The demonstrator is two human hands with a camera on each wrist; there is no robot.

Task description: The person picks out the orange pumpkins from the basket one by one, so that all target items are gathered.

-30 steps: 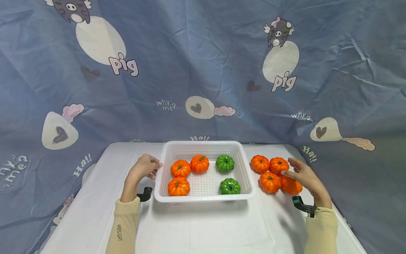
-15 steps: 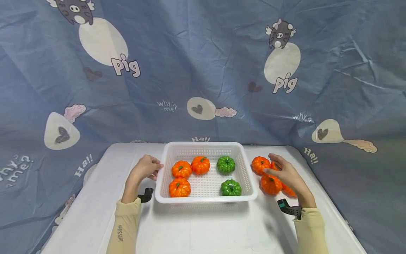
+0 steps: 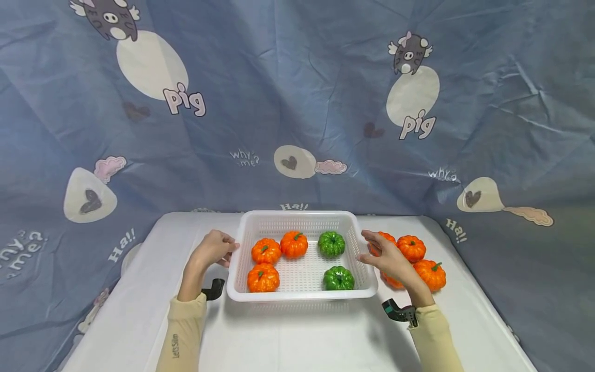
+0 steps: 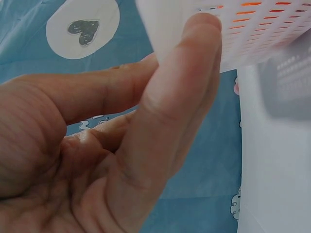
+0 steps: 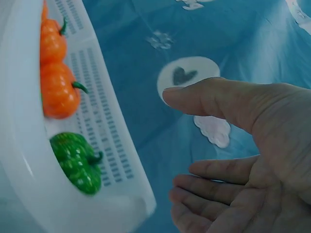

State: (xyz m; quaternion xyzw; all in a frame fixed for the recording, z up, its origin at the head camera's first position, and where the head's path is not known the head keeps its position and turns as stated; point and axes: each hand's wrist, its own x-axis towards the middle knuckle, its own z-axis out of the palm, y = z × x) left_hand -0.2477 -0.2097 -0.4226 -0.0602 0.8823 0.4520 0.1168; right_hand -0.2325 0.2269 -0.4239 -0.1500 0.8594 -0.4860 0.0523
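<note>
A white perforated plastic basket (image 3: pixel 297 295) stands in the middle of the table. Inside lie three orange toy pumpkins (image 3: pixel 293 244) on the left and two green toy pumpkins (image 3: pixel 331 244) on the right. My left hand (image 3: pixel 214 249) grips the basket's left rim; in the left wrist view its fingers (image 4: pixel 170 97) lie against the perforated wall (image 4: pixel 262 29). Beside the right rim is my right hand (image 3: pixel 388 257), thumb and fingers spread apart and nothing between them. In the right wrist view the right hand (image 5: pixel 233 165) is close to the basket's end, its palm showing.
Right of the basket, several more orange pumpkins (image 3: pixel 429 275) lie in a cluster on the white-covered table (image 3: pixel 297 336), partly hidden by the right hand. A blue printed cloth (image 3: pixel 297 103) hangs behind the table and surrounds its sides.
My right hand has moved left from over the loose orange pumpkins to the basket's right rim, uncovering the far-right pumpkins. My left hand has kept its place at the left rim.
</note>
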